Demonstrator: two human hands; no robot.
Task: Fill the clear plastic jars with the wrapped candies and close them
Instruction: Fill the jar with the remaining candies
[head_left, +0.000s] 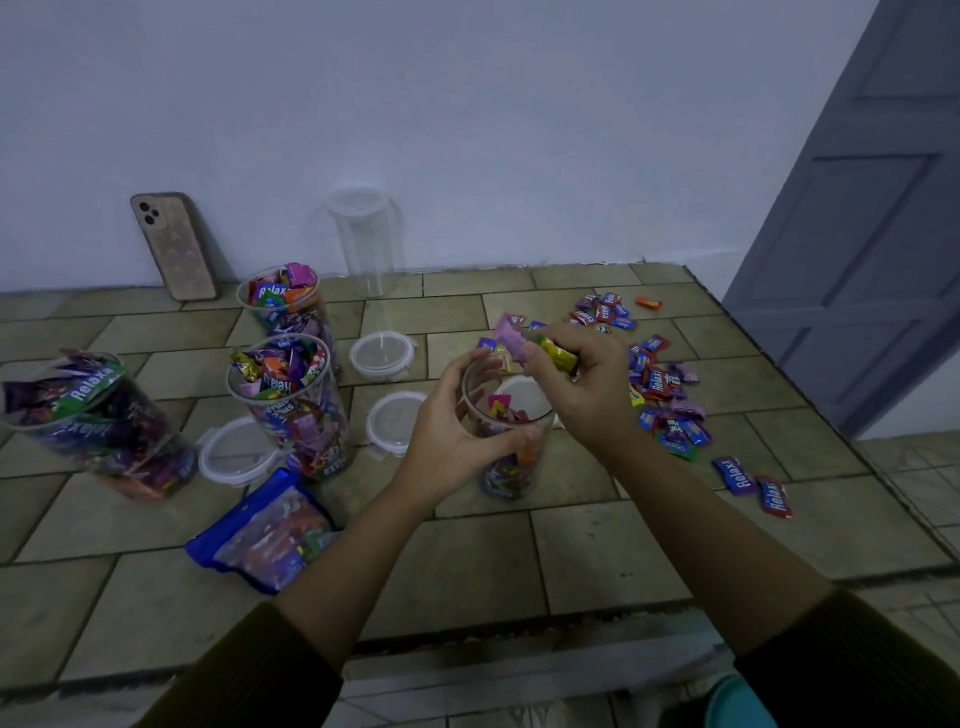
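My left hand (457, 421) grips a clear plastic jar (506, 467) that stands upright on the tiled counter, partly filled with wrapped candies. Just above its mouth my right hand (576, 384) holds a small bunch of wrapped candies (535, 345), pink and yellow ones showing. Loose wrapped candies (660, 384) lie scattered to the right of the jar. Three jars heaped with candies stand open on the left: one at the back (291, 312), one in the middle (296, 410), one at the far left (98, 426). An empty jar (369, 244) stands by the wall.
White-rimmed lids lie on the counter (597, 551): one (383, 356) behind, one (396, 422) beside my left hand, one (236, 451) further left. A blue candy bag (270, 530) lies in front. A phone (174, 247) leans on the wall. A grey door (872, 249) stands right.
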